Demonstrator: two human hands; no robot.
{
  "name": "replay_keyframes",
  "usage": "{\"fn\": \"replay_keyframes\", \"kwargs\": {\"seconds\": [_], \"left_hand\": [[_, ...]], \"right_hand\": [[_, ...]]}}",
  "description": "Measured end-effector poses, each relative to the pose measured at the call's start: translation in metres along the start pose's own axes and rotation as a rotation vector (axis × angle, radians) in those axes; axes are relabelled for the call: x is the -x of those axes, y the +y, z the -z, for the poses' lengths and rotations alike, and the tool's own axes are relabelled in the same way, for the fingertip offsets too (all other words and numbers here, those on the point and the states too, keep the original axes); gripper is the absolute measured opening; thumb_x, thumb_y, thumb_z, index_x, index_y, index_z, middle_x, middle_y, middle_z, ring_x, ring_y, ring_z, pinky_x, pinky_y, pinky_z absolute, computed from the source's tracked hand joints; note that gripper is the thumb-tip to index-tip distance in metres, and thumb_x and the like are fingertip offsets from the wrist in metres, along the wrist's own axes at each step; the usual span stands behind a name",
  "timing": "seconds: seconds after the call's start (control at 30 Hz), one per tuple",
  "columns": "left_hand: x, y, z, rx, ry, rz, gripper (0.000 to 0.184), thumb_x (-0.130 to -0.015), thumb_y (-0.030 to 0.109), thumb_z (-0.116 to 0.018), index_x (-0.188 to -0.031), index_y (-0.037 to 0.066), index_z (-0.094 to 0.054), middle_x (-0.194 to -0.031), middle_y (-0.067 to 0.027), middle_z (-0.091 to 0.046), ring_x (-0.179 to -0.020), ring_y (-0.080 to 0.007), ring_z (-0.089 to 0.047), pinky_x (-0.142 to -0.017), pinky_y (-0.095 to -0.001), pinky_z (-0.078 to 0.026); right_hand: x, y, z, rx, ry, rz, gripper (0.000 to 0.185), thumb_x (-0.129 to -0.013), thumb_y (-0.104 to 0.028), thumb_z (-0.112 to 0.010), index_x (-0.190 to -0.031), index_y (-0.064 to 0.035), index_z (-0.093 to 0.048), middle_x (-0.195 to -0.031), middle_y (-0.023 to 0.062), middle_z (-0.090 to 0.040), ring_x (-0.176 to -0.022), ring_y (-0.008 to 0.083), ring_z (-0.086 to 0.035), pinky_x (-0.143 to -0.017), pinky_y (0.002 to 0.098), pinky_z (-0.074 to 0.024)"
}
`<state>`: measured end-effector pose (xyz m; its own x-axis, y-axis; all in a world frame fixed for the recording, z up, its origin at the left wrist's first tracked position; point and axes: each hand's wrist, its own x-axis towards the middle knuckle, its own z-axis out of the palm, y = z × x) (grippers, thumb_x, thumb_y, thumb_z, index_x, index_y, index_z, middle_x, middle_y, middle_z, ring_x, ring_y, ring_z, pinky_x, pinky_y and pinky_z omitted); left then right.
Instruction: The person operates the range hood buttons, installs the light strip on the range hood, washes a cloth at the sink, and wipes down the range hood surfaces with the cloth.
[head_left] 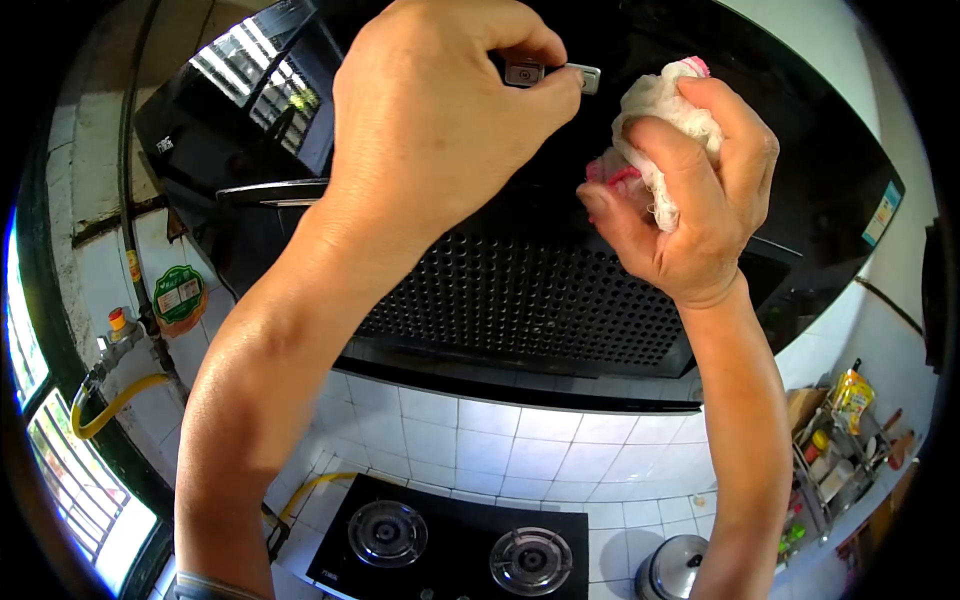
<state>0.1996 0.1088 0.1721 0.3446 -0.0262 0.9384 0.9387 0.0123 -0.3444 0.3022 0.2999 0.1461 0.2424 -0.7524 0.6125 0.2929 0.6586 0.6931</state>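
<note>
My left hand (440, 110) is raised to the front of a black range hood (680, 30), its fingers curled inward. Its thumb lies across a small silver button strip (590, 79), with one square button (523, 74) showing between thumb and index finger. The other fingertips are hidden behind the hand, so I cannot tell whether they grip anything. To the right, my right hand (700, 200) is closed round a crumpled white cloth (665, 105) with pink edging, held close to the hood's dark glossy panel.
Below the hood's perforated grille (540, 290) is a black two-burner gas stove (460, 545). A lidded metal pot (677, 570) stands right of it. A rack (835, 470) with bottles and utensils is at far right. A yellow hose (105, 415) and valve are at left.
</note>
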Motion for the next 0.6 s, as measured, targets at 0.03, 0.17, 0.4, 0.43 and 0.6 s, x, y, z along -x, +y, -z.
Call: {"fn": "replay_keyframes", "kwargs": {"seconds": [0.03,0.17,0.4,0.43,0.6], "left_hand": [[0.002,0.01,0.0,-0.018,0.038,0.013,0.012,-0.076,0.009,-0.08,-0.084,0.001,-0.075,-0.077,-0.0109,-0.067,-0.074,-0.0249,-0.065,-0.065,-0.0364,-0.049],[0.003,0.013,0.004,0.027,0.065,0.038,0.009,-0.075,0.005,-0.078,-0.083,0.002,-0.075,-0.075,-0.0105,-0.065,-0.073,-0.0253,-0.063,-0.064,-0.0376,-0.048],[-0.007,-0.004,0.0,0.053,-0.03,-0.142,0.012,-0.076,0.002,-0.076,-0.089,0.001,-0.075,-0.081,-0.0116,-0.066,-0.075,-0.0261,-0.064,-0.065,-0.0359,-0.049],[-0.003,-0.008,-0.002,0.053,-0.028,-0.145,0.012,-0.076,0.002,-0.076,-0.089,0.001,-0.075,-0.081,-0.0116,-0.066,-0.075,-0.0261,-0.064,-0.065,-0.0359,-0.049],[-0.019,0.012,0.013,-0.076,-0.266,-0.166,0.011,-0.079,0.003,-0.076,-0.089,0.001,-0.072,-0.082,-0.0117,-0.065,-0.077,-0.0274,-0.065,-0.065,-0.0363,-0.05]], "right_hand": [[0.0,0.003,-0.002,-0.005,0.016,0.015,0.021,-0.08,-0.018,-0.081,-0.096,-0.0089,-0.073,-0.126,0.0148,-0.061,-0.109,0.0286,-0.058,-0.088,0.0349,-0.0479],[0.0,0.006,-0.01,0.008,0.066,0.037,0.023,-0.075,-0.011,-0.085,-0.093,-0.0101,-0.071,-0.124,0.0128,-0.062,-0.108,0.0278,-0.058,-0.088,0.0346,-0.0475],[-0.006,-0.002,-0.01,0.105,0.039,-0.002,0.04,-0.071,-0.005,-0.084,-0.109,-0.0101,-0.075,-0.122,0.0113,-0.062,-0.108,0.0262,-0.057,-0.09,0.033,-0.0468],[-0.005,-0.001,-0.01,0.095,0.038,0.008,0.044,-0.071,-0.004,-0.083,-0.114,-0.0104,-0.075,-0.122,0.0112,-0.061,-0.109,0.0259,-0.057,-0.09,0.0327,-0.0464],[-0.002,0.002,-0.01,0.035,0.041,0.001,0.045,-0.073,-0.003,-0.081,-0.116,-0.0109,-0.075,-0.123,0.0108,-0.061,-0.108,0.025,-0.056,-0.091,0.0324,-0.0462]]}}
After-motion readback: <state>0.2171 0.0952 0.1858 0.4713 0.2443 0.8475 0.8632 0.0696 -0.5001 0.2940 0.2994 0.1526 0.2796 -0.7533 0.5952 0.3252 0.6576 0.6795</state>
